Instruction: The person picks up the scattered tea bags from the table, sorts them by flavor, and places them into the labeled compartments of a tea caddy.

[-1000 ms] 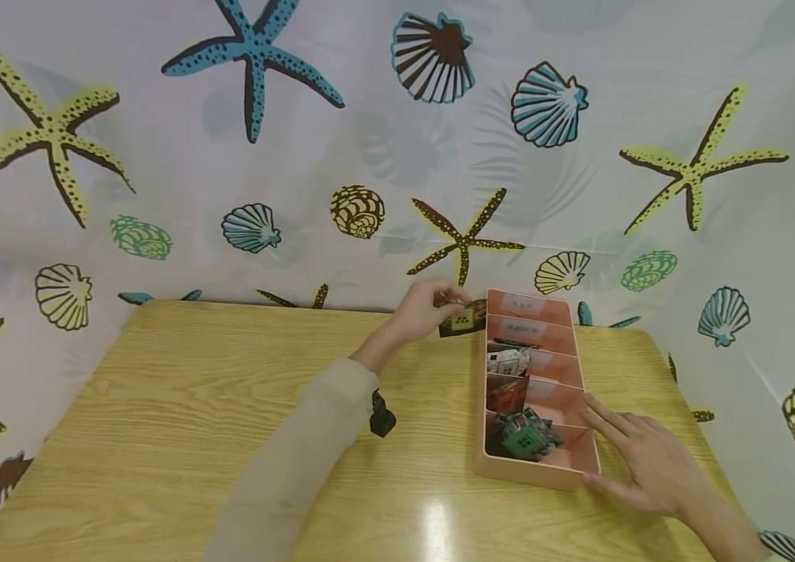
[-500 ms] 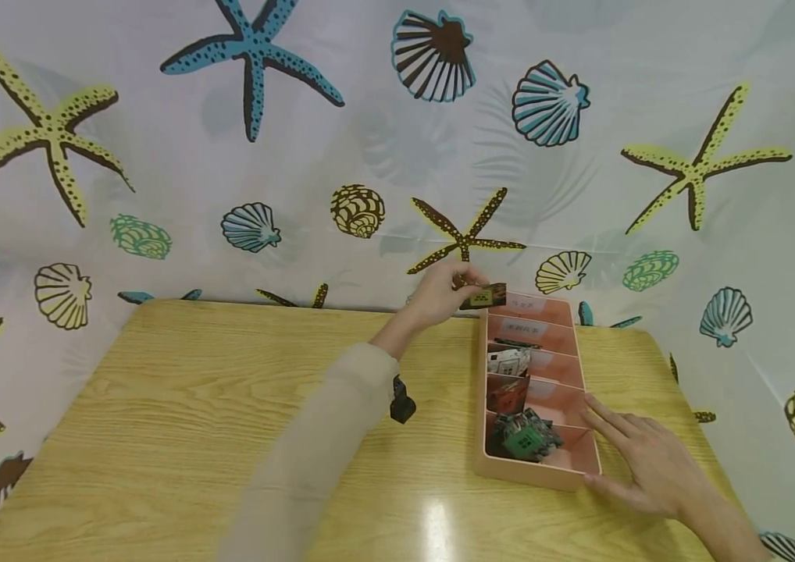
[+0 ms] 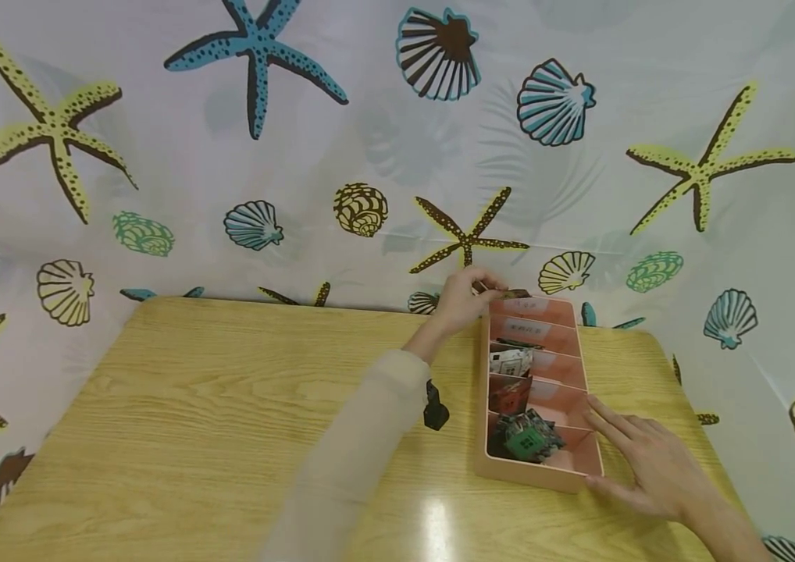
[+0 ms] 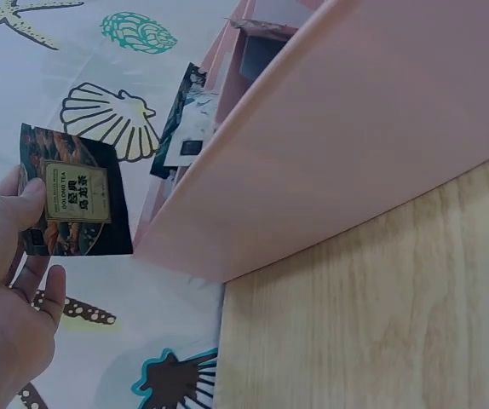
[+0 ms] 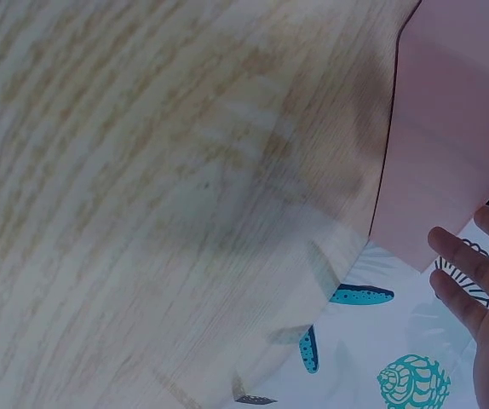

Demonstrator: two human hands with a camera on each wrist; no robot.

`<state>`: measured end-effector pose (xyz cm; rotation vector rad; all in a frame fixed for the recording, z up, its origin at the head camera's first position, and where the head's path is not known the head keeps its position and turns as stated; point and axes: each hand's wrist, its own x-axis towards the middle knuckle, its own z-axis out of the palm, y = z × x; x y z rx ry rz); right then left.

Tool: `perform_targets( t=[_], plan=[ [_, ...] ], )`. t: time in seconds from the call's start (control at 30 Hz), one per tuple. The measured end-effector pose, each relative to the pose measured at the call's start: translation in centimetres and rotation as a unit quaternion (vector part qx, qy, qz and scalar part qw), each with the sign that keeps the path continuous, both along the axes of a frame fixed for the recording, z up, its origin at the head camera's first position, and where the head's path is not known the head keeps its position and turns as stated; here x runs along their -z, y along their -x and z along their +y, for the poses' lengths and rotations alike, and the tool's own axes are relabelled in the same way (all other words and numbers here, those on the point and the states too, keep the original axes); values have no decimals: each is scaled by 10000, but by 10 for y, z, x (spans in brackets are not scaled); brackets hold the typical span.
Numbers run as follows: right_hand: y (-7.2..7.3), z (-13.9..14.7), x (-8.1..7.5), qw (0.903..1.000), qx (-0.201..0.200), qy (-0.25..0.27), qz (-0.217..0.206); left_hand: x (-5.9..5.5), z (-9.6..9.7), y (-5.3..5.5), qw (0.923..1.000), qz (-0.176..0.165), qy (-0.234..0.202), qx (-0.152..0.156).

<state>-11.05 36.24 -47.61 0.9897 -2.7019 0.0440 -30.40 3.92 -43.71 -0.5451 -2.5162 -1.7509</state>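
My left hand [image 3: 466, 298] pinches a dark tea sachet [image 4: 77, 194] between thumb and fingers at the far left corner of a pink divided box [image 3: 536, 476]. In the left wrist view the sachet's gold label reads "Oolong Tea". Seen from the head, it is nearly edge-on above the farthest compartment. Fingers spread, my right hand [image 3: 654, 468] touches the box's near right side. Inside the box, from near to far, are several green sachets [image 3: 529, 437], a red sachet [image 3: 511, 396], a white sachet [image 3: 511, 361] and a thin dark sachet [image 3: 520, 343].
The box stands on a wooden table [image 3: 229, 406], toward its right side. White paper labels [image 3: 525, 327] are stuck on the compartment walls. A white cloth [image 3: 383, 140] printed with starfish and shells hangs behind the table. A black device [image 3: 436, 407] shows at the left sleeve.
My left hand has moved right and farther back, bringing the tea sachet from beside the box to over its far end. The sachet has tipped from face-on to nearly edge-on. My right hand stays put.
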Motion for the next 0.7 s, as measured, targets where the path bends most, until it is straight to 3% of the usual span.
perform_targets(
  t=[0.13, 0.37, 0.7],
  plan=[
    [0, 1, 1, 10000, 2, -8, 8, 4, 6, -2, 9999, -116, -92, 2],
    [0, 1, 0, 10000, -5, 24, 7, 11, 13, -3, 9998, -170, 128, 1],
    [0, 1, -2, 10000, 1, 8, -3, 18, 8, -5, 9993, -361, 42, 21]
  ],
)
